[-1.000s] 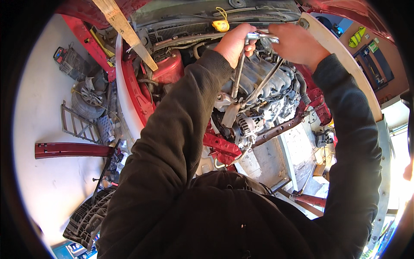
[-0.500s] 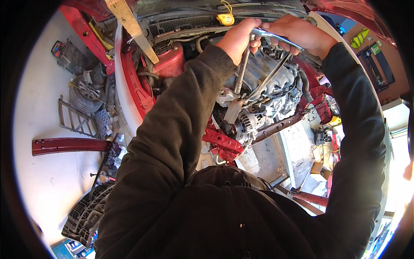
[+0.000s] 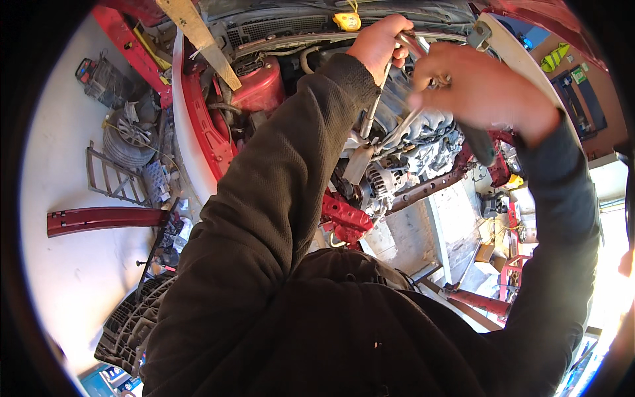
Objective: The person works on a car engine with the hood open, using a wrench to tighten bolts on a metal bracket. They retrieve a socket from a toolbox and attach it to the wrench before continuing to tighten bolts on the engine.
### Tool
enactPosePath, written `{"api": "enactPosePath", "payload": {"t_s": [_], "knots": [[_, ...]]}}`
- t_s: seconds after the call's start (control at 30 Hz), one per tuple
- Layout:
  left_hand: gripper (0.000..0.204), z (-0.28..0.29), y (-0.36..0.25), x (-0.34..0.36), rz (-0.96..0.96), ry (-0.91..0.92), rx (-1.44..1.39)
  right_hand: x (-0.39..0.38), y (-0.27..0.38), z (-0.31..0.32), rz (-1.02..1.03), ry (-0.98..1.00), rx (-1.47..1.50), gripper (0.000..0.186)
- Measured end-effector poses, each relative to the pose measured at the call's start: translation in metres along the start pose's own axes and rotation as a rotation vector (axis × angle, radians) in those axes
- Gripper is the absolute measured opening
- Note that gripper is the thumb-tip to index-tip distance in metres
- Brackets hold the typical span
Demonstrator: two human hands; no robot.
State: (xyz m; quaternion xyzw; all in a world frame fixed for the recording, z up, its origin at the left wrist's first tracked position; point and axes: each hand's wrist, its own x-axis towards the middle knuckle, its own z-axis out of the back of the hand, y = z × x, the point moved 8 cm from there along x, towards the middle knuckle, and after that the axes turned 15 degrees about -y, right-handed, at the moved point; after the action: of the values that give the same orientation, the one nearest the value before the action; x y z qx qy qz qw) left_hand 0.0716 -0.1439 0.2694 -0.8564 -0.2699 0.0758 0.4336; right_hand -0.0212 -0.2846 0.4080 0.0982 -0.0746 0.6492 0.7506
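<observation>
Over the engine (image 3: 433,140) of a red car, my left hand (image 3: 381,47) is closed round the head of a metal ratchet wrench (image 3: 415,44). From that hand a long steel extension bar (image 3: 374,109) slants down toward the front of the engine, near the alternator (image 3: 382,180). My right hand (image 3: 486,89) is blurred by motion, with its fingers bent, just right of the wrench. What it holds, if anything, is not clear. Below its palm a dark rounded end (image 3: 479,144) shows; I cannot tell whether it belongs to the tool.
A wooden bar (image 3: 202,43) stands by the red strut tower (image 3: 261,83). A yellow object (image 3: 347,22) hangs at the back of the engine bay. Along the left wall lie a tyre (image 3: 129,142), a red metal strip (image 3: 109,220) and black plastic parts (image 3: 129,327).
My right hand has swung right and toward me from the wrench, and is now blurred. The wrench has turned to point more toward me. My left hand has shifted slightly up, still on the wrench.
</observation>
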Motion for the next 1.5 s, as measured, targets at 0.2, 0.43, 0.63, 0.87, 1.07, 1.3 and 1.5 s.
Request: {"api": "enactPosePath", "payload": {"t_s": [0.2, 0.43, 0.63, 0.87, 1.07, 1.3, 1.5], "knots": [[0.027, -0.016, 0.006, -0.005, 0.000, 0.134, -0.049, 0.004, -0.064, -0.009, -0.143, 0.105, -0.129, 0.052], [0.027, -0.015, 0.002, -0.010, 0.000, 0.013, 0.006, 0.019, -0.051, -0.010, -0.075, 0.073, -0.122, 0.035], [0.023, -0.013, -0.001, -0.018, 0.107, -0.035, -0.077, 0.012, -0.060, -0.020, -0.237, 0.124, 0.341, 0.027], [0.022, -0.017, -0.006, -0.022, 0.056, 0.001, -0.032, 0.013, -0.053, -0.010, -0.039, -0.056, 0.036, 0.032], [0.025, -0.015, 0.000, -0.027, 0.026, -0.024, -0.014, 0.013, -0.095, -0.009, -0.255, 0.097, -0.105, 0.020], [0.047, 0.007, 0.004, -0.009, -0.261, -0.219, -0.189, -0.029, 0.040, 0.006, 0.094, 0.049, 0.329, 0.052], [0.037, -0.005, 0.011, -0.066, -0.693, -0.335, 0.309, 0.041, 0.052, -0.010, 0.161, -0.103, 0.351, 0.089]]}}
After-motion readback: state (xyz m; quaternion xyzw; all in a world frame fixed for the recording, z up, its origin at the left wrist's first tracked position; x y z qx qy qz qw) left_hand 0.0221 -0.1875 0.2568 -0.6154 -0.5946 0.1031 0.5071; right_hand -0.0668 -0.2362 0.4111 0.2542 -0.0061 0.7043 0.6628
